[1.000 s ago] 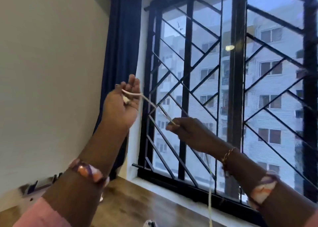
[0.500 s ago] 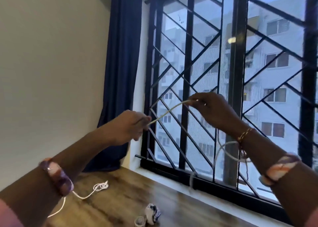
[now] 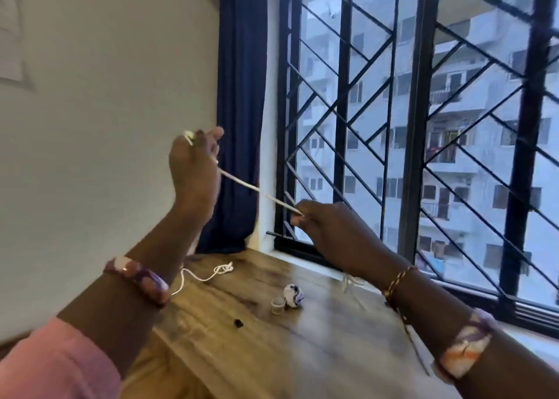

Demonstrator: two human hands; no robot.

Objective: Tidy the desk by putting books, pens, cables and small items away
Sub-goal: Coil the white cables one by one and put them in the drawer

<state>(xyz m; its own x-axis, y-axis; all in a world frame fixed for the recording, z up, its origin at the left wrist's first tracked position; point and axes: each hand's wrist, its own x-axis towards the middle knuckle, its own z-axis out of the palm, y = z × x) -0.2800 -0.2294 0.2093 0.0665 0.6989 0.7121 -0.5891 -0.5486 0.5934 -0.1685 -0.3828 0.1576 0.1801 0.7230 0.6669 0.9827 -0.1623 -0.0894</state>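
Nearest of all, two forearms reach out over the worktop [image 3: 302,353], each with a marbled bangle, the left in a pink sleeve [image 3: 54,365]. Between the hands a thin white cable [image 3: 257,190] is stretched taut, slanting down from left to right. Up at the higher end, the left hand [image 3: 195,168] has its fingers curled round the cable, with a small loop of it showing at the fingertips. Lower down and to the right, the right hand [image 3: 328,227] pinches the other end of that stretch between thumb and fingers. More of the white cable lies on the wood below the left hand, running out from behind the left wrist to a small tangle [image 3: 223,268].

Below the right hand, on the brown wood-grain surface, sit a small clear cap [image 3: 278,305] and, touching it, a crumpled white-and-blue wad [image 3: 293,295]. A tiny dark speck [image 3: 239,323] lies nearer still.

Beyond the left hand is a plain pale wall [image 3: 106,96] and a dark blue curtain [image 3: 242,96] hanging in the corner. Past the right hand, a window with a black metal grille [image 3: 420,126] looks onto a white apartment block [image 3: 472,171].
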